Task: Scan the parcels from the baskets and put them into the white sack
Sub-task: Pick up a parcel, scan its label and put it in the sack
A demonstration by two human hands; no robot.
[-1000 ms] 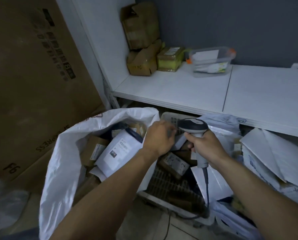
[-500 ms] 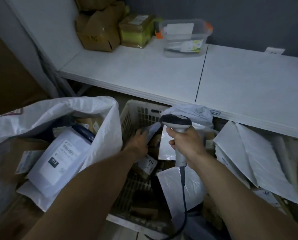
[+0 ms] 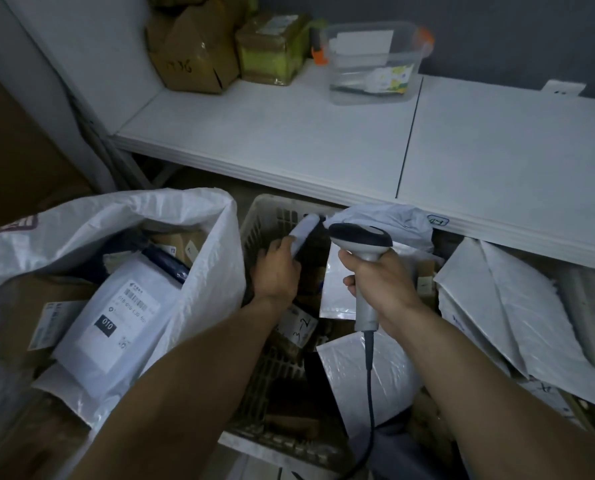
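A small white parcel (image 3: 305,229) — thin, soft and blurry — sticks out of the left hand (image 3: 277,271) toward 1 o'clock, low inside the basket (image 3: 271,207). The left fingers curl round its lower end. At 3 o'clock from it, the right hand (image 3: 384,284) wraps tight round the grey scanner (image 3: 361,237). The white sack (image 3: 206,271) gapes at 9 o'clock — other parcels (image 3: 116,317) lie inside.
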